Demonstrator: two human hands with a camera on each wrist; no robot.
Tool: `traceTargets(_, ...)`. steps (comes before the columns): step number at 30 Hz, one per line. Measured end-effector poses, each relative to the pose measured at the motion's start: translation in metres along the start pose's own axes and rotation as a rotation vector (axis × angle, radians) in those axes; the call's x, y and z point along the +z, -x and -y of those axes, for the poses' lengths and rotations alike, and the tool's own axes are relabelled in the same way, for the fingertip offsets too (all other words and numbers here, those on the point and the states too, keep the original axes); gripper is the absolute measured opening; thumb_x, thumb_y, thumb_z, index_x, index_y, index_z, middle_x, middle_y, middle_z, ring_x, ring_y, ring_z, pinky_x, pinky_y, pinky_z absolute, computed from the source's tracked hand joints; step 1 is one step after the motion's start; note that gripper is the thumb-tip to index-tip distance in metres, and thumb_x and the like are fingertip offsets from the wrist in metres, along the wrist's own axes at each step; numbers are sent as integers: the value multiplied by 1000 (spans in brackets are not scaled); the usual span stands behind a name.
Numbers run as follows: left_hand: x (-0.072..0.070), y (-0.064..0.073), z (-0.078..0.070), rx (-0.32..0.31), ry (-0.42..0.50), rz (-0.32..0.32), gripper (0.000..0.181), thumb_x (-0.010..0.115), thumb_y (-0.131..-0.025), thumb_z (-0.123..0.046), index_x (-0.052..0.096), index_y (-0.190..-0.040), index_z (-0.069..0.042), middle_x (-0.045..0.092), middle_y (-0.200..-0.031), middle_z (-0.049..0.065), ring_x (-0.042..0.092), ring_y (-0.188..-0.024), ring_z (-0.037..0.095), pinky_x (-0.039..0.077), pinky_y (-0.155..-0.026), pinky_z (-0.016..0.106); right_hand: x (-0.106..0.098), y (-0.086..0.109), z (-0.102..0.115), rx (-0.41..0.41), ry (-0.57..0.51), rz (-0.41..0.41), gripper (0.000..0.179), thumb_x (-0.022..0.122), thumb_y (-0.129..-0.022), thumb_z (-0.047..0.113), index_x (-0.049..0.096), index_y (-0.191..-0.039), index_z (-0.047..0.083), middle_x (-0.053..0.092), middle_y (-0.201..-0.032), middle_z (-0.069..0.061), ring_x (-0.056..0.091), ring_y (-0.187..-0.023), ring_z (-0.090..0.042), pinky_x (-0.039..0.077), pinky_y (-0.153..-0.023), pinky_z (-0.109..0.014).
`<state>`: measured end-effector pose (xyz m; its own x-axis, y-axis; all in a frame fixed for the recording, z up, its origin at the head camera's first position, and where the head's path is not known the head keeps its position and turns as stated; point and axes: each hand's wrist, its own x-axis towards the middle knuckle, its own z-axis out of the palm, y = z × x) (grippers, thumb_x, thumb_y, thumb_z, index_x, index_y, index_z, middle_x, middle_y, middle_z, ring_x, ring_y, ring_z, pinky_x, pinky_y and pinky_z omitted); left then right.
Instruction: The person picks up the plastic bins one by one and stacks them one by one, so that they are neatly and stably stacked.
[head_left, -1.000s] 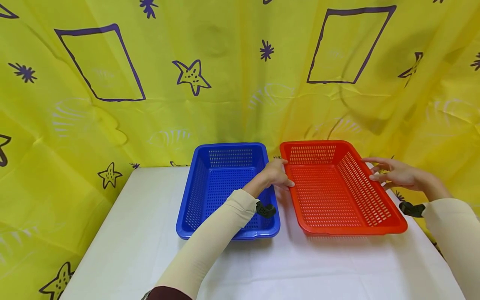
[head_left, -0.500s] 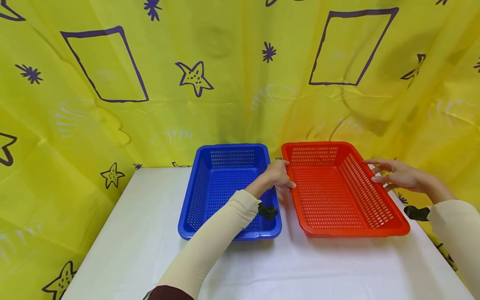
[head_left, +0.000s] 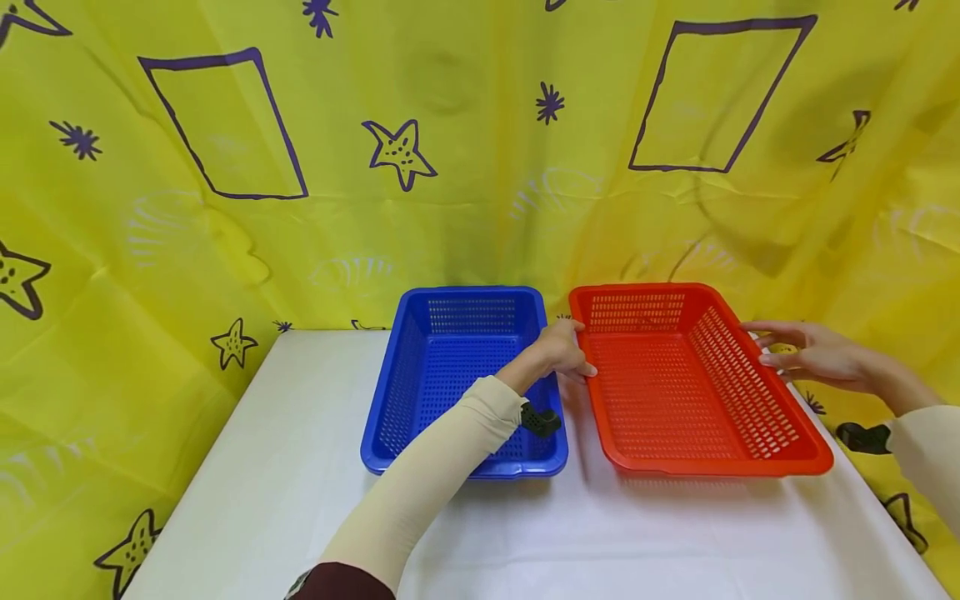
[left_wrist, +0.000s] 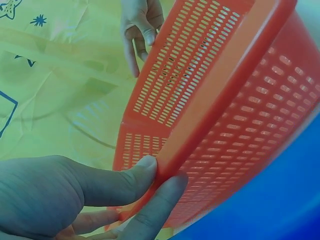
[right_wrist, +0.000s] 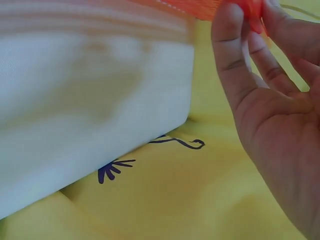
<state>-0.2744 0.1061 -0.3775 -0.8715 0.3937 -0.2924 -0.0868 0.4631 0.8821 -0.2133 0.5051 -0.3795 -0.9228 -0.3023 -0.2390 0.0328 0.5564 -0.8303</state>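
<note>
My left hand [head_left: 562, 350] pinches the near-middle of the left rim of the red plastic basket [head_left: 697, 462]. In the left wrist view, the thumb [left_wrist: 135, 177] lies on one side of the basket's rim [left_wrist: 200, 115] and a finger on the other. At the opposite side, my right hand [head_left: 817, 354] has its thumb and fingertips right at the outer edge of the rim, fingers loosely bent and spread. Close in the right wrist view, the fingers [right_wrist: 230, 55] overlap a sliver of red rim. The perforated basket interior holds nothing visible.
A blue perforated basket [head_left: 371, 446] stands just left of the red one, partly under my left forearm. Both rest on a white-covered table [head_left: 300, 467]. A yellow printed curtain [head_left: 450, 167] hangs behind and along the sides. The red basket reaches near the table's right edge.
The whole scene shifts slightly right in the head view. My right forearm has drawn outward to the right, its fingertips still near the rim. The left hand keeps its pinch.
</note>
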Motion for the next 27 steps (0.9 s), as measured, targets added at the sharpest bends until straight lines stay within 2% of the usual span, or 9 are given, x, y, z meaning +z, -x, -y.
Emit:
traceTargets(4,-2,0,1,15,2,25,85,79,-80,16,42,-154,-2,50,-142,32,75,-80,38,63,-76,42,-1,5,0,-21,-12,-16,56,53,-106,3,39,-158,19,54,-124,10,68,-104,-12,61,-84,-30)
traceTargets(8,-9,-1,0,30,38,73,85,79,-81,15,42,-155,-5,60,-125,32,76,-80,37,62,-79,43,-2,10,3,-54,-30,-33,56,52,-105,-1,41,-157,18,56,-123,7,69,-103,-16,61,-83,-31)
traceTargets(12,-19,-1,-3,45,140,150,87,75,-82,18,38,-158,-6,65,-119,31,76,-82,36,63,-79,45,-4,14,7,-85,-47,-46,56,51,-105,-3,42,-157,16,58,-123,7,70,-101,-16,61,-83,-29)
traceTargets(14,-24,-1,-6,66,191,179,89,73,-83,20,35,-159,-5,65,-119,31,75,-78,34,63,-78,46,-5,15,11,-85,-51,-66,56,51,-105,-3,42,-157,16,58,-122,6,70,-100,-15,61,-82,-29)
traceTargets(15,-26,0,-8,75,213,190,90,72,-83,21,34,-160,-5,66,-113,29,74,-75,31,63,-77,45,-6,16,13,-83,-52,-75,56,51,-105,-3,41,-158,16,58,-122,6,70,-100,-15,61,-82,-29)
traceTargets(20,-36,4,-15,106,283,216,91,72,-83,21,32,-161,-5,52,-85,12,71,-66,24,64,-69,39,-9,19,23,-50,-31,-120,56,52,-106,0,40,-158,16,57,-120,4,69,-97,-17,62,-80,-31)
traceTargets(24,-43,9,-22,116,307,210,88,73,-84,18,35,-160,-6,48,-85,7,71,-65,22,64,-67,37,-11,22,29,-57,-34,-119,57,51,-106,-1,39,-159,16,57,-121,3,69,-98,-18,62,-82,-30)
traceTargets(27,-48,12,-26,120,312,212,86,72,-85,18,36,-160,-6,46,-85,7,70,-64,22,64,-73,41,-12,24,32,-71,-49,-120,57,51,-106,-2,42,-158,18,57,-120,4,69,-98,-17,61,-82,-29)
